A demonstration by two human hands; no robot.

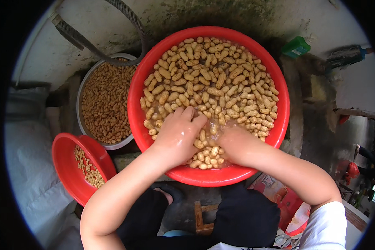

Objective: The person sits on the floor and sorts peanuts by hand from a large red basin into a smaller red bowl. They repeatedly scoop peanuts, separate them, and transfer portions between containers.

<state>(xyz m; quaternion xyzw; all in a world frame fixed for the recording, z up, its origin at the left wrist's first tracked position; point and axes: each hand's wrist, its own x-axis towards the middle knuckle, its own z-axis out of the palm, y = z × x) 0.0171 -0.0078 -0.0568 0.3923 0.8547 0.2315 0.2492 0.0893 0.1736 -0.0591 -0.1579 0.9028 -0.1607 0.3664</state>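
A large red plastic basin (208, 178) is full of unshelled peanuts (203, 73) in cloudy water. My left hand (182, 132) rests palm down among the peanuts near the basin's front, fingers a little spread and bent into the water. To its right my right hand (237, 142) dips into the same water, with its fingers submerged. Between the two hands, peanuts float and the wet surface glints. Whatever lies under either palm is hidden.
On the left stands a metal pot (79, 107) heaped with peanuts, with a grey hose (132, 18) arching over it. A smaller red basin (64, 170) holds some peanuts. A green bottle (297, 47) stands by the wall at the right. A wooden stool (200, 218) is below.
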